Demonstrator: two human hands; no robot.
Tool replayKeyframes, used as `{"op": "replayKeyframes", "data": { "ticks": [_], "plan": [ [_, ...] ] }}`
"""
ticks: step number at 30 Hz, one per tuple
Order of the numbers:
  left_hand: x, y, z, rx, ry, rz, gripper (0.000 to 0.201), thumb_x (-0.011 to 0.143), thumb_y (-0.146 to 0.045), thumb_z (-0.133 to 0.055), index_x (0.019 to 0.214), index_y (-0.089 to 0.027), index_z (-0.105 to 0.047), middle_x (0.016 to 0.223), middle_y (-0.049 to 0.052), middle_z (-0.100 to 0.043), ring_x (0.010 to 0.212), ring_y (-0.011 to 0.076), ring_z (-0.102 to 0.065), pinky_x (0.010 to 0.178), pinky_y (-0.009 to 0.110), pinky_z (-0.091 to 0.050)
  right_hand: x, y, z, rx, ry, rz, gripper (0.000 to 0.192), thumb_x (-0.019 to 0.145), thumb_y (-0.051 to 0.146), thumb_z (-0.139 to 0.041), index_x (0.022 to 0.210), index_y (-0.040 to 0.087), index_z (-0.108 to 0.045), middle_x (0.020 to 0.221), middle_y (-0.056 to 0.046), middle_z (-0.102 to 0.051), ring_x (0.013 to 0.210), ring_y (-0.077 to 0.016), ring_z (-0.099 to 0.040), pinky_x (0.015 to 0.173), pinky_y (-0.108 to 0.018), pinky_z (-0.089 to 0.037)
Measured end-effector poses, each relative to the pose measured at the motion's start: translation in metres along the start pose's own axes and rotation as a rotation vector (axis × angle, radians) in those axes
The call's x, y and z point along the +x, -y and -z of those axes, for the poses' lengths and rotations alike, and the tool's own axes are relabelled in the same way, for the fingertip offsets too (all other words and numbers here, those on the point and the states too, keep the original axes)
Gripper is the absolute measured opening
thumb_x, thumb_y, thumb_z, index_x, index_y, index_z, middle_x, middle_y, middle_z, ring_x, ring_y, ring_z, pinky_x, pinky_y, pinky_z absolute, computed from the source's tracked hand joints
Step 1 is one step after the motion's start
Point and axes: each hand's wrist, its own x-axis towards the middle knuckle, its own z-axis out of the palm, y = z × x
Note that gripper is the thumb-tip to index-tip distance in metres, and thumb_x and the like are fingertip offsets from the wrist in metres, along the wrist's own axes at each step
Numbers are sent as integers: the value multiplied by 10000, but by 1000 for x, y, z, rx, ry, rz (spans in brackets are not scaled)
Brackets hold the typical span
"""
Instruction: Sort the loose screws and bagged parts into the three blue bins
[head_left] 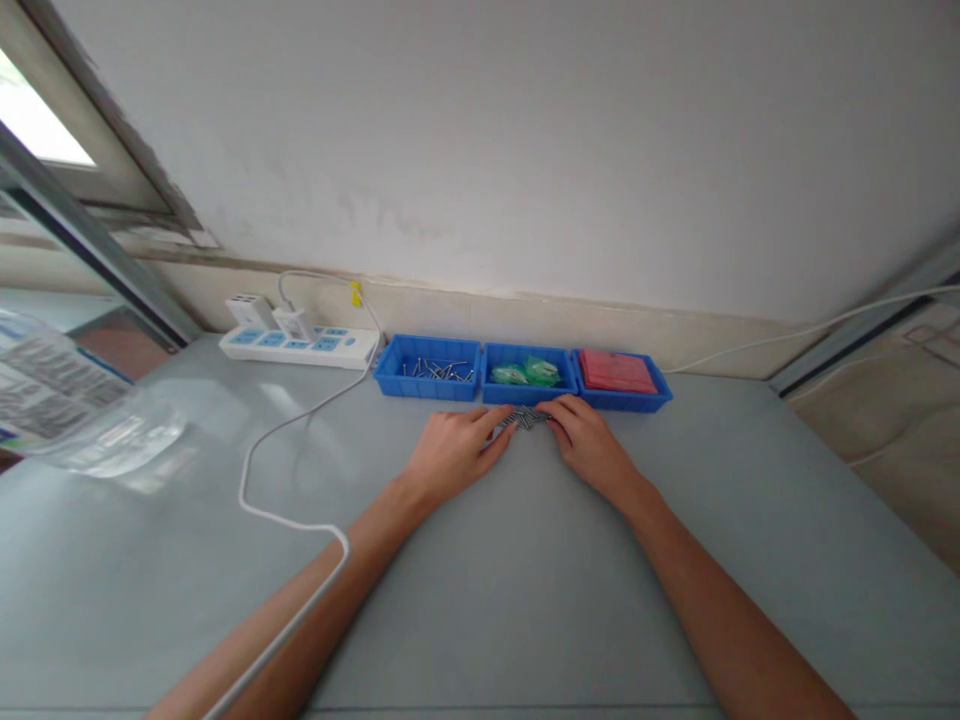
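A small heap of dark metal pieces (pixel 527 418) lies on the grey desk (pixel 525 600) close to its far edge, just in front of the middle blue tray (pixel 525 392); the pieces are too small to identify with certainty. Both hands rest on the desk either side of this heap. The left hand (pixel 457 452) lies palm down, fingers extended, with the fingertips touching the heap's left side — nothing is gripped. The right hand (pixel 589 440) mirrors it, fingers loosely curved against the heap's right side, likewise clasping nothing.

Three blue trays stand in a row, touching, along the far edge. The left tray (pixel 427 382) holds loose screws (pixel 439 370); the middle tray holds green packets (pixel 526 373); the right tray (pixel 626 400) holds a red item (pixel 616 371).

Left of the trays, a white power strip (pixel 300 346) lies against the far edge with adapters plugged in. A white cable (pixel 285 425) runs from there across the desk towards the near edge — it crosses the left forearm. A clear plastic bag (pixel 82 410) lies at the desk's left edge.
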Motion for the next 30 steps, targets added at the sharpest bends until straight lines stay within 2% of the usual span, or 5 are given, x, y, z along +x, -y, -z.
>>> {"op": "replayKeyframes", "data": {
  "ticks": [6,14,19,24,30],
  "plan": [
    [0,-1,1,-17,-1,-6,348,1047,-387,-459,1258,-219,-679,890,44,-779,684,163,-707,630,248,-491,-1,3,12,-102,66,-35,282,969,159,-548,1222,197,-666,1111,-118,-686,1062,-274,-645,975,-437,-536],
    [1,-2,2,-4,10,-13,347,1049,-391,-455,1244,-223,-688,886,38,-781,689,175,-708,617,256,-478,-2,-3,15,-106,125,-81,313,985,85,-458,1181,194,-676,1085,-119,-679,1042,-266,-649,946,-424,-530],
    [1,-1,3,-14,2,-7,353,1047,-386,-454,1267,-220,-674,896,46,-779,683,165,-702,623,251,-482,-2,-4,21,31,47,-101,306,986,115,-469,1214,215,-647,1154,-112,-672,1039,-244,-675,963,-418,-535],
    [1,-2,4,0,13,-15,344,1044,-376,-463,1260,-213,-676,898,45,-781,674,164,-701,617,249,-480,2,1,21,403,-55,-219,230,945,182,-543,1149,210,-647,901,-49,-689,806,-193,-723,823,-368,-602],
    [2,-4,3,-11,22,-12,344,1050,-378,-453,1269,-224,-670,905,44,-782,721,182,-723,628,263,-498,6,8,17,757,-201,-390,296,816,342,-741,1066,214,-649,809,-18,-707,771,-207,-766,747,-328,-635]
  ]
}}
